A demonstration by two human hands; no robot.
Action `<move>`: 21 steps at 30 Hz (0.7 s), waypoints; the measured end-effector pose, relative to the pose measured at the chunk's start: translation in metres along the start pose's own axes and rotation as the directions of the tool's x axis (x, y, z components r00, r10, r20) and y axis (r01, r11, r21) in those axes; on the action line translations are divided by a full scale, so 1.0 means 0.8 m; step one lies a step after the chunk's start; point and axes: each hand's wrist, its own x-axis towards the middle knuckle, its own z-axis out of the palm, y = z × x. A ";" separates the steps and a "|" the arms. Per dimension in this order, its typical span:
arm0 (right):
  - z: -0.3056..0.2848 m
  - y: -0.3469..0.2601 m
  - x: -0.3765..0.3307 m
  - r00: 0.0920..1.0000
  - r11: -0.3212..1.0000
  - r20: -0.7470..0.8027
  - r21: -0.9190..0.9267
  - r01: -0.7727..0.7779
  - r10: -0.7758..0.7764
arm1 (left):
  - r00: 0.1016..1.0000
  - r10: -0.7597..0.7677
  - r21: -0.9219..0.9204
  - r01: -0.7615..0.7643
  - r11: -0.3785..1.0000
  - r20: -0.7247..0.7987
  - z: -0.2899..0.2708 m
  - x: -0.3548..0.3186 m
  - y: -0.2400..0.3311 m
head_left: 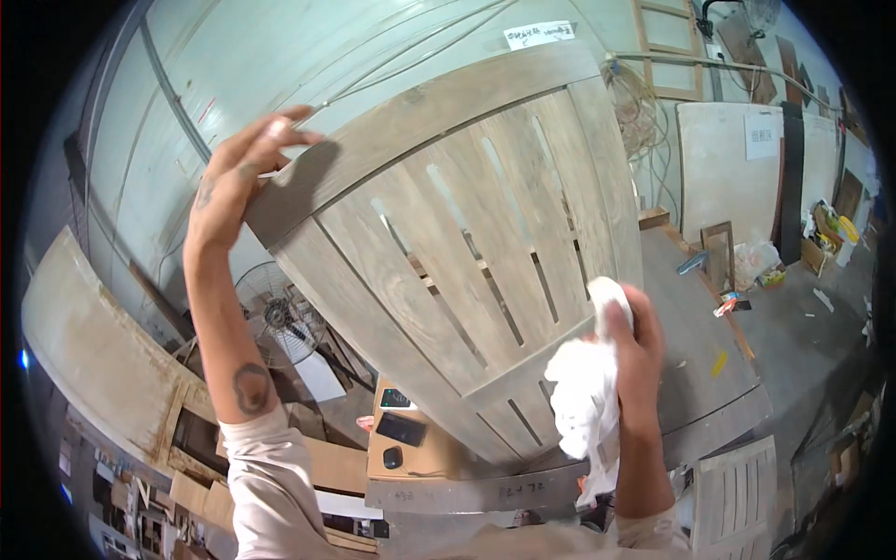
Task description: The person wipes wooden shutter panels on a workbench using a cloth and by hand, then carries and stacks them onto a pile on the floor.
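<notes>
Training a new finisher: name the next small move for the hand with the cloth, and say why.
Probably slide the white cloth up along the neighbouring slat: the right hand presses it low on the grey slatted wooden panel, which the left hand steadies at its top corner.

Bright, even indoor light, slightly cool; the left hand (238, 177) throws a soft shadow onto the slatted panel (467, 243); the white cloth (583, 392) glares, nearly blown out; strong fisheye bending and black corners; the rim is soft, detail there smeared.
</notes>
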 end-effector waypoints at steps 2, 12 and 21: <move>0.043 -0.039 0.022 0.962 0.994 0.273 0.104 -0.038 0.008 | 0.990 -0.003 0.265 -0.035 0.964 0.143 -0.005 0.005 0.017; 0.166 -0.064 0.153 0.690 0.675 -0.090 -0.331 0.659 -0.718 | 0.999 -0.022 0.546 -0.001 0.838 0.036 0.067 0.034 0.033; 0.200 -0.072 0.145 0.707 0.630 -0.013 -0.467 0.621 -0.707 | 0.960 0.226 0.692 -0.049 0.720 -0.168 0.083 0.021 0.010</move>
